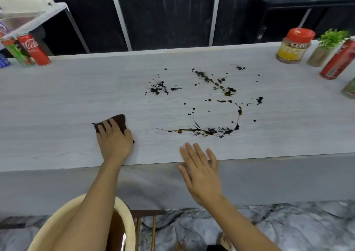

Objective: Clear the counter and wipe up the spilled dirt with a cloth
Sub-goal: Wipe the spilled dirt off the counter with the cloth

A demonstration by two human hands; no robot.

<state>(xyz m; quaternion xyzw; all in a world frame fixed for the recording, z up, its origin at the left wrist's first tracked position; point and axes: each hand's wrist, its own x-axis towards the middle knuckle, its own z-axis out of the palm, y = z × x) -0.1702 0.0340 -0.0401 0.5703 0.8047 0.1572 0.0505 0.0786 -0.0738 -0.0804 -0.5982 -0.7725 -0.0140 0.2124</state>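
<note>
Dark spilled dirt [209,97] with brownish wet streaks is scattered over the middle of the pale wood-grain counter [57,101]. A long smear [203,130] runs near the front edge. My left hand [114,137] presses flat on a dark brown cloth [119,119] on the counter, left of the spill. My right hand [199,172] hovers at the counter's front edge, fingers spread, holding nothing, just below the smear.
Two cans, one a red cola can [34,49], stand at the back left by a white rack [38,16]. At the right stand a red-lidded jar [294,46], a small potted plant [326,47] and another red can [340,60]. A cream bucket [124,229] sits below.
</note>
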